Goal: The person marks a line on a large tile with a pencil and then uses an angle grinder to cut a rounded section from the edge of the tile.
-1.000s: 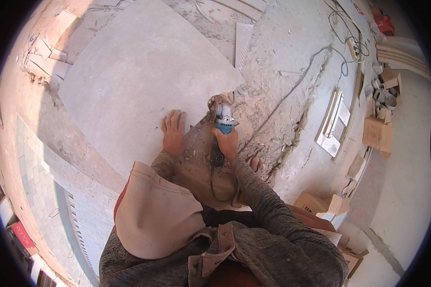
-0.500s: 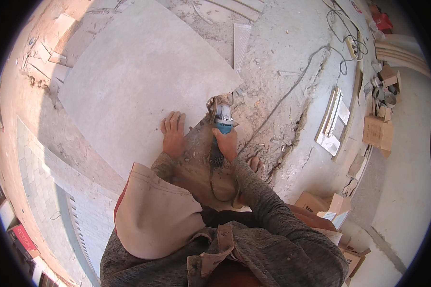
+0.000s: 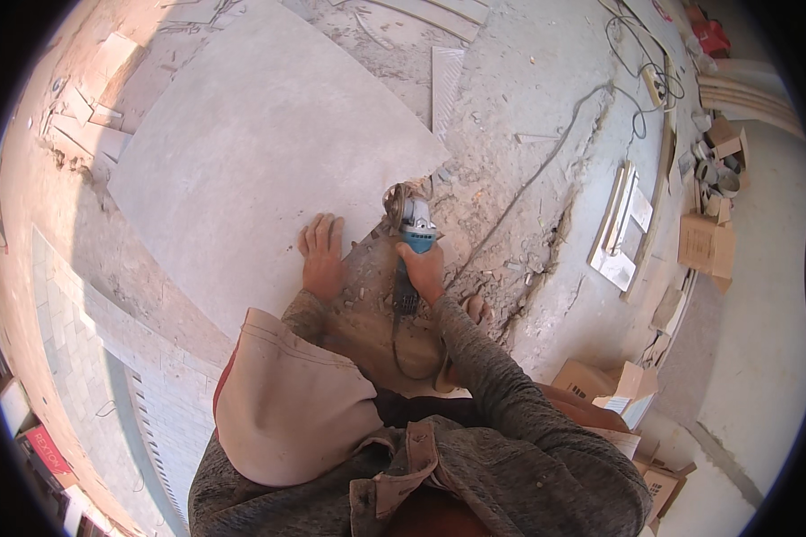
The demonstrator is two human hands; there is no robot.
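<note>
A large pale grey tile [image 3: 269, 143] lies before me, with a notch cut into its right corner area. My right hand [image 3: 421, 271] grips the teal and black body of an angle grinder [image 3: 417, 236]. The grinder's disc and guard [image 3: 398, 206] sit at the tile's notched edge; exactly how deep the disc reaches is hard to see. My left hand [image 3: 323, 255] lies flat on the tile near its close edge, fingers spread. The grinder's cord loops down below its handle toward me.
A long cable [image 3: 546, 161] crosses the dusty, cracked floor to a power strip [image 3: 655, 87]. Cut tile pieces [image 3: 620, 233] lie at the right, beside cardboard boxes [image 3: 706, 243]. A narrow tile strip [image 3: 446, 89] lies past the big tile. More boxes [image 3: 600, 383] stand near my right side.
The grinder's head has shifted very slightly left along the notched edge. My left hand stays on the tile, nearly unmoved.
</note>
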